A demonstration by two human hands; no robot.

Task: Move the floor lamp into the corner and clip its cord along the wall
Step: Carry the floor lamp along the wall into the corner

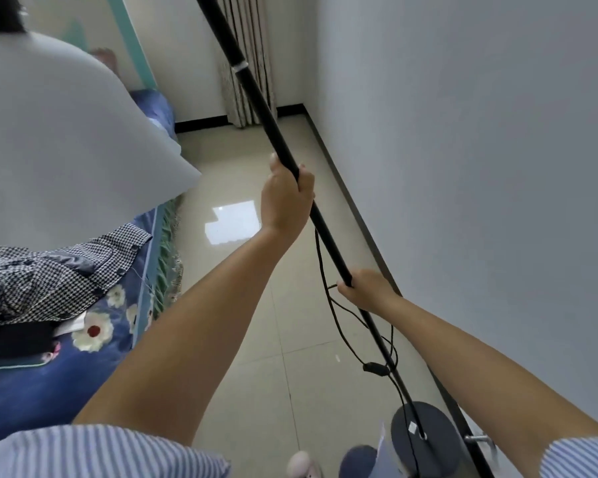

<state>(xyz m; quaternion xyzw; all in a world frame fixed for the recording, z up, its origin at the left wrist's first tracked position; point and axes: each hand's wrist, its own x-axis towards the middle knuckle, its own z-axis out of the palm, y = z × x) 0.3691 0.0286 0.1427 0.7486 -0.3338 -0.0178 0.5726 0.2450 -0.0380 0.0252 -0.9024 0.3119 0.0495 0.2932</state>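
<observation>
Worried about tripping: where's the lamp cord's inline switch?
The inline switch dangles low beside the lamp pole, below the right hand, above the round base.

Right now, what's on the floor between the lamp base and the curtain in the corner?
In the head view, bare tile floor runs from the lamp base to the curtain; only the tilted pole and dangling cord cross above it.

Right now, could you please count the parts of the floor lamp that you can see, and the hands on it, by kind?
Lamp pole: 1
Lamp base: 1
Lampshade: 1
Cord with inline switch: 1
Hands gripping the pole: 2, left hand and right hand
Total: 6
</observation>
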